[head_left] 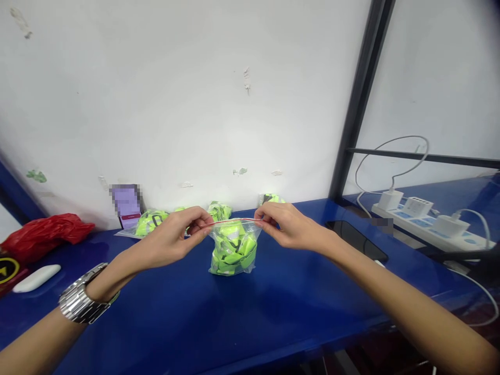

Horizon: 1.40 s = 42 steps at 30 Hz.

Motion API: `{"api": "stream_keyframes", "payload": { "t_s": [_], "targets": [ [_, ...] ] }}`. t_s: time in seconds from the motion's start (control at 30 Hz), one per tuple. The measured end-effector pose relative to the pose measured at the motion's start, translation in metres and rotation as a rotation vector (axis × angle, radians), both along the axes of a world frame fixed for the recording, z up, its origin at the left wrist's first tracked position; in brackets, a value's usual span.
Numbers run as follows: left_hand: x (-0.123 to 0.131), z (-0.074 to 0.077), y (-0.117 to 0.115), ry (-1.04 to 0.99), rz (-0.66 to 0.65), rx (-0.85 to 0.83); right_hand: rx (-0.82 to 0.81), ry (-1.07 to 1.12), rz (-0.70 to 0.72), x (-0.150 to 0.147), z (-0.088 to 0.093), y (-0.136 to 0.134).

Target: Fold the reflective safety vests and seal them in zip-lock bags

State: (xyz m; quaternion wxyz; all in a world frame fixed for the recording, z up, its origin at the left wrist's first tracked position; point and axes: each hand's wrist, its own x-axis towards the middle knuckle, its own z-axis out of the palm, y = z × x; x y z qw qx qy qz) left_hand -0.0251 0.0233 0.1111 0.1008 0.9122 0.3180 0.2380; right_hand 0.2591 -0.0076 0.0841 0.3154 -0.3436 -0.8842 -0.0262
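- White wall [175,104] with small marks stands behind a blue worktop [156,323], and a black metal frame [361,99] rises at the right side.
- Clear zip bag [233,255] stands in the middle of the worktop, just in front of the wall, between both hands. It is full of neon green fabric [233,250] with grey strips. Its bottom seems to touch the worktop.
- Left hand [172,237], with a silver watch [83,293] on the wrist, pinches the top left corner of the bag. Its fingers [203,225] are narrow and holding the thin edge.
- Right hand [291,226] pinches the top right corner in the same way. Its fingers [261,212] are also narrow and holding the edge.
- Red strip [236,220] runs along the bag top, pulled straight between the hands. I cannot tell if the seal is closed.
- Holding both corners at one level seems a good way: the edge stays flat and has no folds, and the soft fabric stays below it.
- More green bags [150,222] lie behind, near the wall. A black phone [357,240] lies right of the right hand, and a power strip [429,226] with white chargers [390,199] sits further right.
- Red plastic bag [45,234] lies at the far left.
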Motion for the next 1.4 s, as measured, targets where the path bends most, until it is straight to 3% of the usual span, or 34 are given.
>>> {"api": "stream_keyframes", "payload": {
  "t_s": [0.17,0.37,0.7,1.17,1.4],
  "targets": [
    [0.006,0.004,-0.002,0.038,-0.052,0.086,-0.030,0.034,0.015,-0.002,0.002,0.000],
    [0.002,-0.004,0.005,0.095,-0.111,0.409,0.054,0.007,0.012,-0.003,-0.001,0.006],
    [-0.006,-0.016,0.011,0.141,-0.151,0.562,0.198,-0.160,0.004,-0.001,-0.005,0.006],
    [-0.006,-0.019,0.012,0.170,-0.166,0.598,0.257,-0.196,-0.026,0.000,-0.010,0.007],
    [-0.004,-0.017,0.007,0.147,-0.129,0.513,0.228,-0.240,-0.044,-0.003,-0.008,0.007]
  ]
}}
